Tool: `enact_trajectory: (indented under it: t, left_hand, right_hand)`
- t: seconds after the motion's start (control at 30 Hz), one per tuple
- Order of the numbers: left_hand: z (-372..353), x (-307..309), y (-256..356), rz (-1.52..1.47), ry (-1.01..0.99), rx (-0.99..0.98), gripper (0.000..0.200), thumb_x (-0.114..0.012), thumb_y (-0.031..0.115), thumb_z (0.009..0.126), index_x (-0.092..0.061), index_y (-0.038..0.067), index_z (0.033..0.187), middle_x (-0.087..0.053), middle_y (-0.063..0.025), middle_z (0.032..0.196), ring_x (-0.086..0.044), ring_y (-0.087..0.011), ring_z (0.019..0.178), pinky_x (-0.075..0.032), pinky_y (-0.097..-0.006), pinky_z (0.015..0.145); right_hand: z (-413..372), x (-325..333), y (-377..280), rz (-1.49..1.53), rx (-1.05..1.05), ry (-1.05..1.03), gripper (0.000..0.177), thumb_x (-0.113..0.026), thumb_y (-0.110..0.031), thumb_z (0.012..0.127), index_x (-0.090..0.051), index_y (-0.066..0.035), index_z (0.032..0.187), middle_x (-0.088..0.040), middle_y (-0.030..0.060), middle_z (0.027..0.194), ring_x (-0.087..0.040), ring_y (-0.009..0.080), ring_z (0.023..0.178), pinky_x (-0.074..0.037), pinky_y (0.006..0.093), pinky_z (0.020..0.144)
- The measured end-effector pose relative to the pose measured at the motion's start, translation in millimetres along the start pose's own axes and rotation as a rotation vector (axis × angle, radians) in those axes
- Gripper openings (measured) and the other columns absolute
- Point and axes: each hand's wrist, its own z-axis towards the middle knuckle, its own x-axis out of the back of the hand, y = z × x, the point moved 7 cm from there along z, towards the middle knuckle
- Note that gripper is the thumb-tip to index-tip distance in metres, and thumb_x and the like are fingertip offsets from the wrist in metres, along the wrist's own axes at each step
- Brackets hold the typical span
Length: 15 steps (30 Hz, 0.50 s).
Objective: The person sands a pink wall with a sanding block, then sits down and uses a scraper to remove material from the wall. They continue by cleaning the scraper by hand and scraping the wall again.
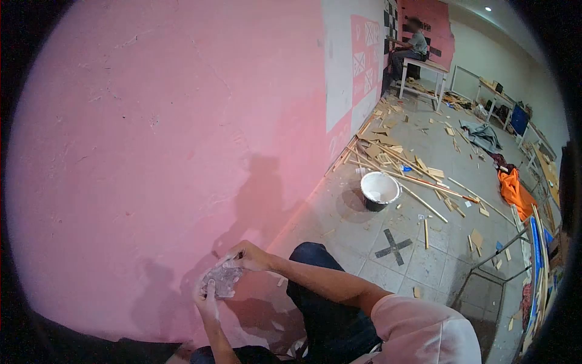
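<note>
Low in front of the pink wall (151,182), my left hand (207,298) grips a flat grey piece (225,281) smeared with white, its thumb pressed on the face. My right hand (253,256) is closed at the piece's upper edge, fingers bent together. I cannot tell what, if anything, is pinched in the right fingers. White residue coats the left fingers and thumb. Both hands are close to the wall's lower part, above my bent legs (315,273).
A bucket (380,190) with a white-smeared inside stands on the tiled floor (370,242). Wooden strips (418,176) and scraps lie scattered beyond it. A metal frame (497,261) stands at right, near an orange cloth (514,191). Farther back, a person (415,42) sits on a table (431,65).
</note>
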Motion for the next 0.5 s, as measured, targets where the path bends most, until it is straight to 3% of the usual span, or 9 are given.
enact_trajectory:
  t: [0.27, 0.37, 0.5]
  left_hand:
    - [-6, -16, 22, 0.114, -0.032, -0.047, 0.027, -0.065, -0.002, 0.101, -0.068, -0.009, 0.127, -0.074, -0.0102, 0.116, -0.071, -0.0157, 0.101, -0.057, -0.0295, 0.093]
    - [-8, -12, 23, 0.198, 0.031, -0.033, 0.024, -0.069, -0.002, 0.098, -0.071, -0.006, 0.122, -0.074, -0.0105, 0.116, -0.071, -0.0166, 0.101, -0.059, -0.0314, 0.088]
    - [-8, -28, 34, 0.059, 0.034, -0.072, 0.029, -0.067, -0.005, 0.098, -0.068, -0.008, 0.127, -0.075, -0.0099, 0.111, -0.072, -0.0159, 0.098, -0.059, -0.0302, 0.09]
  right_hand:
    - [-2, -8, -6, -0.078, 0.029, -0.085, 0.015, -0.072, -0.007, 0.098, -0.079, 0.0, 0.109, -0.076, 0.003, 0.092, -0.066, 0.0065, 0.085, -0.055, 0.0284, 0.077]
    - [-2, -12, -11, 0.028, -0.033, -0.045, 0.018, -0.072, -0.009, 0.099, -0.077, 0.0, 0.113, -0.078, 0.0043, 0.099, -0.067, 0.0077, 0.091, -0.055, 0.0298, 0.082]
    - [-1, -14, -2, 0.065, -0.098, -0.097, 0.026, -0.07, -0.008, 0.099, -0.075, -0.001, 0.123, -0.079, 0.0063, 0.106, -0.068, 0.0098, 0.095, -0.055, 0.0305, 0.086]
